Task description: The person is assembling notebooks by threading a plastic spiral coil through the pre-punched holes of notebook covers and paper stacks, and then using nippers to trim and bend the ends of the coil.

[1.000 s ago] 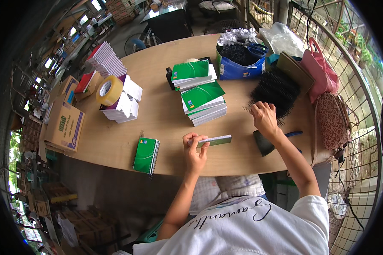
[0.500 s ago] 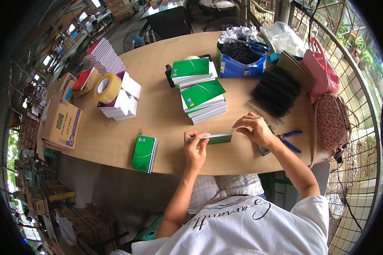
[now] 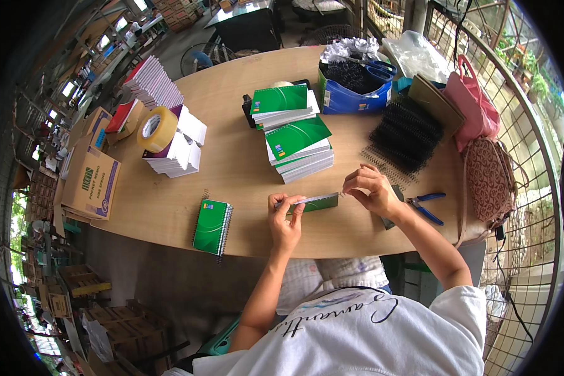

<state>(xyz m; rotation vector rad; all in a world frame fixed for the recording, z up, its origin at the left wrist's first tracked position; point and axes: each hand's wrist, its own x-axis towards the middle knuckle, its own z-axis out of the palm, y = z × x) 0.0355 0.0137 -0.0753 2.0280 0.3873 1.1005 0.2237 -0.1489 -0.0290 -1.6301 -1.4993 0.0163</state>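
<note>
item: green notebook [image 3: 313, 202], small, held edge-on just above the near part of the round wooden table [image 3: 244, 169], in front of the person's chest. left hand [image 3: 286, 219] closed on its left end, thumb and fingers pinching the cover. right hand [image 3: 371, 190] at its right end, fingers curled together and pinching at that edge; what sits between the fingertips is too small to tell.

just right of the right hand: blue-handled pliers [image 3: 427, 207] lying flat on the table, beside a dark flat object partly hidden under the wrist. beyond the right hand: loose black spiral binding coils [image 3: 407, 135] in a heap, with a paler strip of coil [image 3: 385, 164] at its near edge.

centre of table: two stacks of green-covered notebooks [image 3: 297, 149], one behind the other, touching. behind them: blue bin [image 3: 351, 100] holding more black coils and scissors.

left, near table edge: single spiral-bound green notebook [image 3: 212, 227], lying flat, well apart from the hands. farther left: white paper block stacks [image 3: 175, 150] with a roll of tan packing tape [image 3: 156, 129] on top; cardboard box [image 3: 94, 182] at the rim.

right edge: pink bag [image 3: 473, 106] and patterned brown bag [image 3: 489, 182] against a wire fence.
</note>
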